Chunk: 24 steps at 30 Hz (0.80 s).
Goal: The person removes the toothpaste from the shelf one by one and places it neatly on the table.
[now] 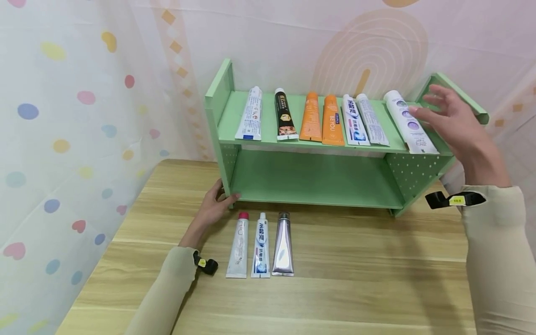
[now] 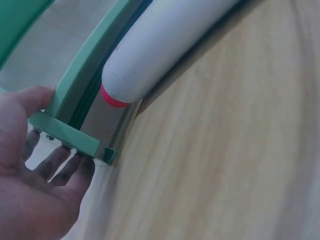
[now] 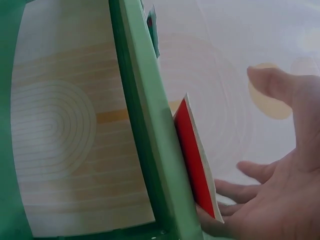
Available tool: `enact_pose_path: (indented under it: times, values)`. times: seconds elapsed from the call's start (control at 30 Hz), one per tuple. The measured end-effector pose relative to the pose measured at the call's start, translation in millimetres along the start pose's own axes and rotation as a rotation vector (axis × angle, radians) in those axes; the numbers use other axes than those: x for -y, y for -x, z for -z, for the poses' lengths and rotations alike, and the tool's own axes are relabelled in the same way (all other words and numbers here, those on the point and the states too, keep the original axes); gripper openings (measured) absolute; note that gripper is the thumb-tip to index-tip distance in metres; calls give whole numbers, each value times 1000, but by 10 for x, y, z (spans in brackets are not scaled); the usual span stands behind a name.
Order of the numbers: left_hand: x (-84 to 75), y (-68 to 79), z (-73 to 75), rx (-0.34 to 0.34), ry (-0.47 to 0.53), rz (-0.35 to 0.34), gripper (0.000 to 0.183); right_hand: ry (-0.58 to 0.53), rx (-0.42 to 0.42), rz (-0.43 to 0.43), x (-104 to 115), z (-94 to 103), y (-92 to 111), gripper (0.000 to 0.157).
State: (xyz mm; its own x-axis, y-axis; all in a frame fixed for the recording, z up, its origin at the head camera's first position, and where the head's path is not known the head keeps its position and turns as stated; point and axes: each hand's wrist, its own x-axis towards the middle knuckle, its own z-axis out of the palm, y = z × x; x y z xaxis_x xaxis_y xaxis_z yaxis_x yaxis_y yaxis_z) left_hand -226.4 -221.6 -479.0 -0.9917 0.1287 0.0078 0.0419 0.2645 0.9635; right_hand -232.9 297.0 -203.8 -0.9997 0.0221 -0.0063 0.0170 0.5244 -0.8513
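My left hand [image 1: 212, 208] grips the lower front corner of a green two-tier shelf [image 1: 310, 179] by its left side panel. In the left wrist view the thumb lies on one side of the green panel [image 2: 65, 134] and the fingers on the other. My right hand [image 1: 454, 118] is at the upper tier's right end with fingers spread. Its thumb is right at a white toothpaste tube [image 1: 412, 126] with purple circles, which lies cap to the back. In the right wrist view a tube's red-backed end [image 3: 194, 162] juts past the shelf edge, close to the fingers.
More toothpaste tubes lie along the upper tier: a white one [image 1: 251, 116], a black one [image 1: 285, 116], two orange ones [image 1: 332, 123] and two blue-and-white ones [image 1: 353, 122]. On the wooden table [image 1: 356, 270] lie a red-capped tube [image 1: 237, 251], a blue-and-white tube [image 1: 261, 253] and a silver tube [image 1: 284, 251].
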Motion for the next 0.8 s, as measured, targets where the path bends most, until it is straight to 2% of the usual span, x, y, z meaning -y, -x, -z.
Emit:
enact_pose_path:
  times: [0.37, 0.63, 0.8]
  values:
    - [-17, 3, -5, -4, 2, 0, 81, 119, 186, -149, 94, 131, -175, 103]
    - [-15, -7, -4, -7, -11, -17, 81, 239, 222, -164, 133, 168, -266, 109]
    - [-2, 1, -5, -13, -13, -14, 81, 272, 258, -193, 133, 184, -310, 103]
